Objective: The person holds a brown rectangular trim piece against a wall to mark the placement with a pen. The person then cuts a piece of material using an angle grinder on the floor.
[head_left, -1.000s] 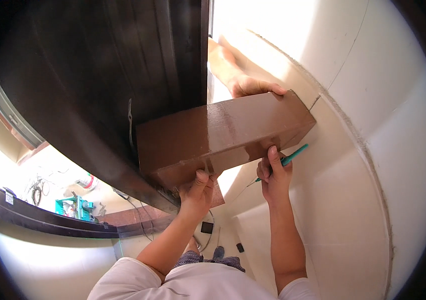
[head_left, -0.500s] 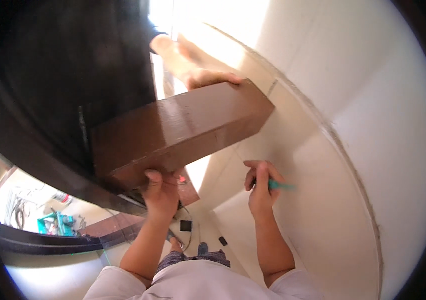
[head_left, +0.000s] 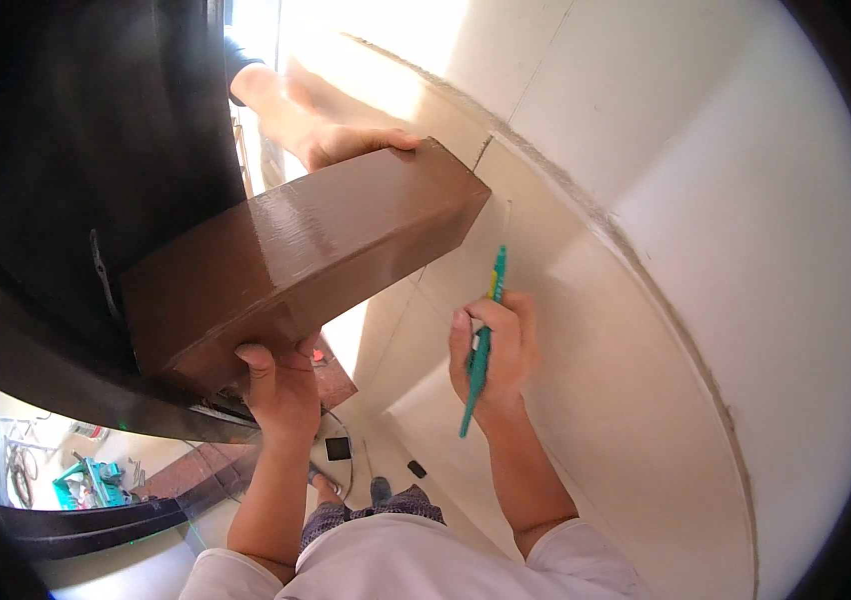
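A long brown box-shaped piece with a glossy top face slants across the view, its right end close to the beige wall. At its near lower left corner my left hand grips it, thumb on the near side and the other fingers partly hidden. Another person's hand rests on the far edge near the right end. My right hand is closed around a green pen, one end pointing up toward the wall. A gap separates this hand from the brown piece.
A large dark panel stands at the left, touching or overlapping the brown piece. Beige wall panelling meets a white wall along a rough seam. Below lie a black square object, a small black item and a teal crate.
The brown piece and both hands on it appear further left, as does the whole scene. My right hand has turned, so the green pen now points up instead of sideways.
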Demonstrator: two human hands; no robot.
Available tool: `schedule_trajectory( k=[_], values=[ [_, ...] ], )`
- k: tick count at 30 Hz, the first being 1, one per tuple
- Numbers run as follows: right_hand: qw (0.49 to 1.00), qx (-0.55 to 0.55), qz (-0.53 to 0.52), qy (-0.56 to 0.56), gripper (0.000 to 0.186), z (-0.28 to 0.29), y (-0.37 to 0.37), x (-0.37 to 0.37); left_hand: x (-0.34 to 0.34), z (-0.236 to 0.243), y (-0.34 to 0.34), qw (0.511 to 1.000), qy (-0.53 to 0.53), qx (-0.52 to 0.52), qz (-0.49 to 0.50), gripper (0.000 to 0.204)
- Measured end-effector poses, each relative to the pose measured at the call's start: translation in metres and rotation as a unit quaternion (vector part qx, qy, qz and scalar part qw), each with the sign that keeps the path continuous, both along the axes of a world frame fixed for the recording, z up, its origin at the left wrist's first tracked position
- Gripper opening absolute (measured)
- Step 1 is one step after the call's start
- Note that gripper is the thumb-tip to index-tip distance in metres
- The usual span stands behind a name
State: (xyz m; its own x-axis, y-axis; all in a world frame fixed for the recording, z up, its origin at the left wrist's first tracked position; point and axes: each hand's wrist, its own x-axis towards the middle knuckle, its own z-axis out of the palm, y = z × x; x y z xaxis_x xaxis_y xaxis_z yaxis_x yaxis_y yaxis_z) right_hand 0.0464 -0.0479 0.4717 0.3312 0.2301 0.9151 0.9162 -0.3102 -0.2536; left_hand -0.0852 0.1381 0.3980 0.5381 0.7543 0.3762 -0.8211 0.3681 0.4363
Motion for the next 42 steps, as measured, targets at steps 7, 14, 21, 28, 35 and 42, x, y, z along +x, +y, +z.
schedule_trajectory(
  k=[7,14,21,28,35,42],
  values=[
    [0.999,-0.016,-0.031,0.003,0.028,-0.009,0.023,0.008,-0.003,0.001,-0.001,1.000,0.012,-0.006,-0.007,0.067],
    [0.997,-0.040,-0.062,-0.016,0.027,-0.011,0.029,0.008,-0.001,-0.007,0.003,1.000,0.004,0.017,-0.003,0.070],
    [0.990,-0.102,-0.086,0.054,0.024,-0.049,0.025,-0.012,0.000,-0.003,0.000,1.000,0.006,-0.004,0.000,0.069],
    [0.996,-0.051,-0.070,-0.007,0.025,0.001,0.019,-0.011,0.003,-0.003,-0.003,1.000,0.007,-0.013,0.022,0.066],
    [0.991,-0.085,-0.100,0.001,0.024,-0.006,0.030,-0.008,0.000,-0.004,0.002,1.000,-0.020,-0.012,-0.020,0.071],
    [0.991,-0.090,-0.097,0.034,0.023,-0.007,0.035,-0.019,0.000,-0.002,-0.001,1.000,0.004,-0.028,0.008,0.070]
  ],
)
